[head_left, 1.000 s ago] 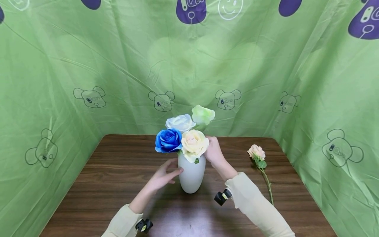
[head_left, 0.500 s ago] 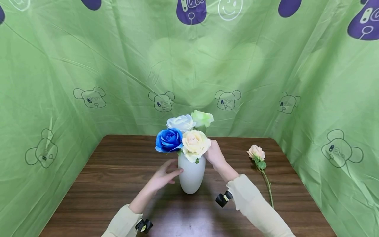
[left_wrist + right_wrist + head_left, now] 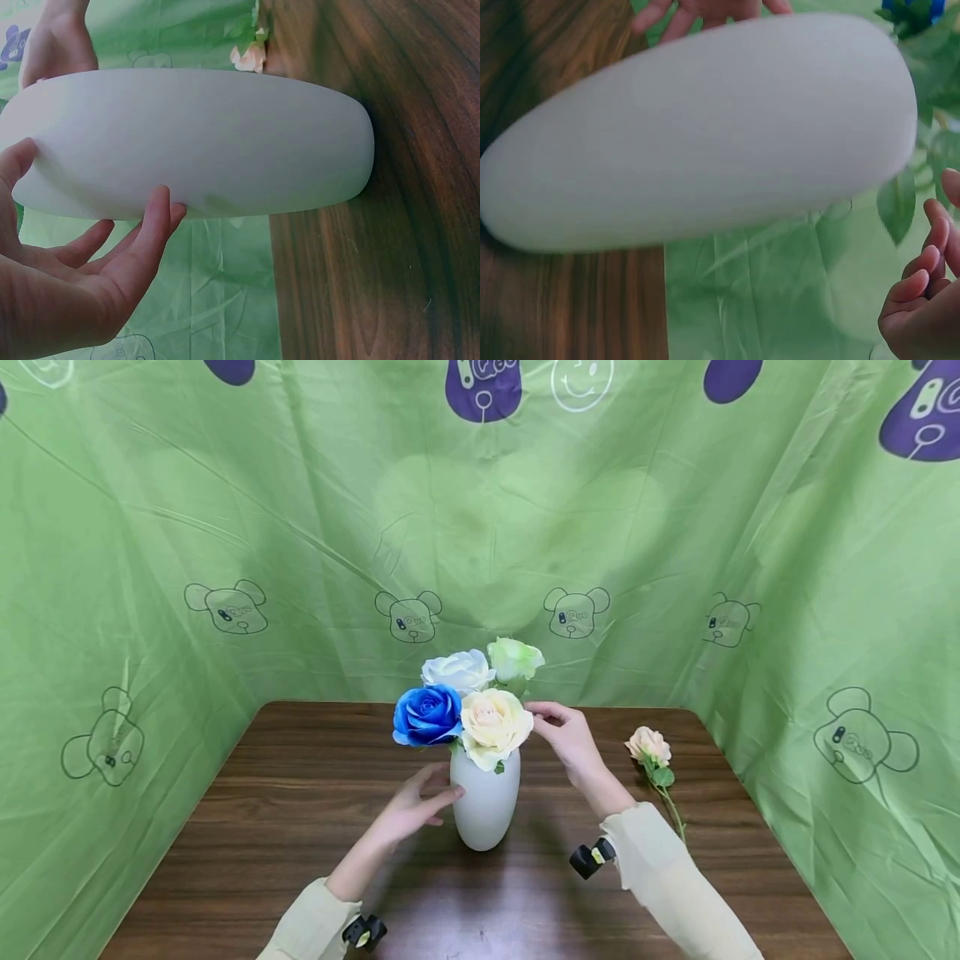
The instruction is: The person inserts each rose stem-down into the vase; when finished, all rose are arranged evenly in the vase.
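Observation:
In the head view a white vase (image 3: 485, 806) stands upright on the table. In it are a blue rose (image 3: 427, 716), a pale blue-white rose (image 3: 459, 671), a cream rose (image 3: 495, 727) and a light green rose (image 3: 515, 658). My left hand (image 3: 408, 806) touches the vase's left side with spread fingertips, without wrapping round it. Beside the cream rose, at the bouquet's right edge, is my right hand (image 3: 572, 742). Its fingers are loosely bent, and the right wrist view shows nothing held between them, with green leaves (image 3: 898, 206) close by.
A peach rose (image 3: 649, 746) with a long stem lies on the right of the brown wooden table (image 3: 300, 810). Green cloth (image 3: 315, 527) printed with bear heads hangs behind and on both sides. Each sleeve has a small black device near its cuff.
The light green rose has sunk lower, then shifted slightly right. My right hand has moved to the right, away from behind the cream rose, and its fingers have loosened. My left hand is unmoved.

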The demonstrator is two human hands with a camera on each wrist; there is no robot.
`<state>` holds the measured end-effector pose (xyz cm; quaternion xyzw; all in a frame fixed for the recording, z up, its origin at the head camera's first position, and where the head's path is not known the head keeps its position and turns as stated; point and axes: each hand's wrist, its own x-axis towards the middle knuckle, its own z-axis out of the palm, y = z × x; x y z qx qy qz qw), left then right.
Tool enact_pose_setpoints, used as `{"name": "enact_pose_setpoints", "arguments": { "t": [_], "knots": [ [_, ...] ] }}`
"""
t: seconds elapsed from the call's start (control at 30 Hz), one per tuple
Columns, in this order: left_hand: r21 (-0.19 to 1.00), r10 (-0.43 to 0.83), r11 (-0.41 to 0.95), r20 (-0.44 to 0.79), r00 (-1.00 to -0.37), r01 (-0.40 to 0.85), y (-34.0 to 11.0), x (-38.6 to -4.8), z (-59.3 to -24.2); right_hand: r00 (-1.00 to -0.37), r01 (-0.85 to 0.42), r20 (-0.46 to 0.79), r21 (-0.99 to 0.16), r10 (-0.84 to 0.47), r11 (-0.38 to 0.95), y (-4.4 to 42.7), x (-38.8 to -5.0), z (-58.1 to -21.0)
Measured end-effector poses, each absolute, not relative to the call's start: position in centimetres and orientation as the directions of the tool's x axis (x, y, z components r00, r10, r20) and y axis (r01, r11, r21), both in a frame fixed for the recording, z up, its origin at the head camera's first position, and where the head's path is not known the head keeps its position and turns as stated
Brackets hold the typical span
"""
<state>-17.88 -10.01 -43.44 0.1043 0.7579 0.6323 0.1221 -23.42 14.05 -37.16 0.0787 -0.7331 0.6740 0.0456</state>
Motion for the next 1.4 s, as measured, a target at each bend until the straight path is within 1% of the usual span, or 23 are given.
{"name": "enact_pose_setpoints", "arguments": {
  "t": [0.27,0.4,0.53,0.57,0.63,0.67,0.77,0.8,0.87,0.9,1.03,1.1,1.17,1.33,1.4],
  "knots": [
    [0.982,0.315,0.185,-0.02,-0.949,0.041,-10.0,-17.9,-43.5,-0.997,-0.07,0.073,-0.985,0.012,0.156,17.5,-23.8,-39.1],
    [0.986,0.314,0.167,-0.028,-0.949,0.026,-10.0,-17.8,-43.4,-0.999,0.011,-0.001,-0.979,0.052,0.204,19.3,-23.8,-40.6],
    [0.986,0.319,0.164,-0.044,-0.947,0.01,-10.0,-17.8,-43.3,-0.995,0.063,-0.042,-0.97,0.092,0.236,21.5,-23.9,-42.9],
    [0.987,0.316,0.162,-0.043,-0.948,0.01,-10.0,-17.8,-43.3,-0.998,0.022,-0.008,-0.978,0.069,0.206,23.1,-24.9,-45.0],
    [0.986,0.316,0.166,-0.044,-0.948,0.01,-10.0,-17.8,-43.3,-0.996,0.028,-0.006,-0.973,0.093,0.231,25.0,-25.7,-47.4],
    [0.986,0.314,0.165,-0.047,-0.948,0.006,-9.9,-17.7,-42.9,-0.994,0.021,0.007,-0.969,0.109,0.248,26.5,-26.8,-49.9],
    [0.985,0.312,0.174,-0.047,-0.949,0.008,-9.9,-17.7,-42.9,-0.989,0.035,0.005,-0.963,0.148,0.269,28.2,-26.3,-50.4],
    [0.984,0.312,0.176,-0.052,-0.949,0.004,-9.9,-17.7,-42.9,-0.981,0.082,-0.022,-0.949,0.194,0.306,28.0,-25.3,-49.3],
    [0.984,0.311,0.176,-0.055,-0.949,0.0,-9.9,-17.7,-42.9,-0.975,0.06,0.004,-0.957,0.221,0.283,29.4,-25.3,-50.3],
    [0.984,0.311,0.177,-0.053,-0.949,0.003,-10.0,-17.9,-43.4,-0.972,0.054,0.01,-0.963,0.236,0.264,29.7,-24.8,-50.0],
    [0.984,0.31,0.18,-0.06,-0.949,-0.003,-10.0,-18.0,-43.5,-0.935,0.002,0.091,-0.965,0.343,0.262,34.7,-27.7,-57.6],
    [0.983,0.309,0.186,-0.063,-0.949,-0.005,-10.0,-18.0,-43.5,-0.916,0.025,0.084,-0.964,0.392,0.265,36.0,-28.0,-59.1],
    [0.982,0.311,0.187,-0.06,-0.949,0.0,-10.0,-18.0,-43.5,-0.895,0.08,0.061,-0.952,0.441,0.295,36.3,-27.3,-58.5],
    [0.983,0.31,0.182,-0.051,-0.949,0.007,-10.0,-17.9,-43.5,-0.846,0.228,0.045,-0.871,0.532,0.436,34.7,-23.6,-53.5],
    [0.984,0.311,0.18,-0.053,-0.949,0.004,-10.1,-18.0,-43.6,-0.84,0.263,0.039,-0.843,0.541,0.469,34.2,-22.4,-52.2]
  ]
}}
